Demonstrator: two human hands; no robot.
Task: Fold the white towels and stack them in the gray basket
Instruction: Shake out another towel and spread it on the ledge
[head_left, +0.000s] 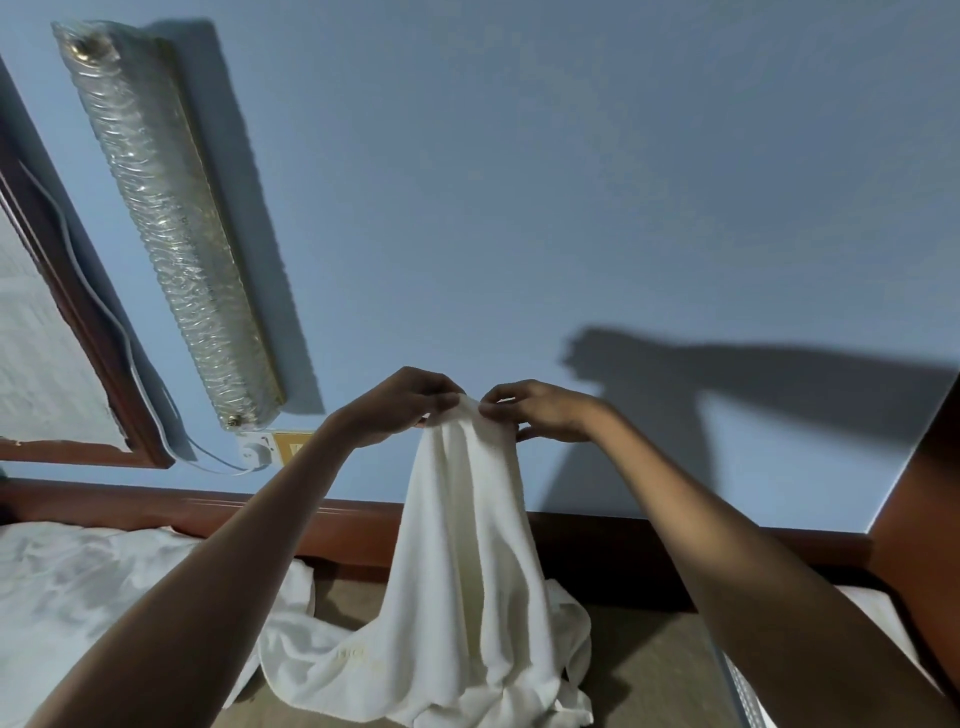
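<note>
Head view: a white terry towel (467, 545) is held up in front of a pale blue wall (571, 182). The left hand (400, 408) and the right hand (548, 413) meet at its top edge, close together. The fingers (441, 399) of both hands are curled and pinch the gathered top of the cloth. The towel hangs in long vertical folds; its lower part lies crumpled on the brown bed surface (649, 665).

Rumpled white bedding (78, 587) covers the left side of the bed, reaching the towel's lower edge. A dark wooden bed frame (353, 525) runs along the foot of the wall.

On the wall at upper left, a long object wrapped in clear plastic (166, 228) sits at a slant. A white wall socket (257, 451) is just below its lower end, with a white cable (104, 312) leading off to the left.

At the lower right corner a pale grey perforated strip (743, 691) shows beside the right forearm; whether it is the basket cannot be told.
</note>
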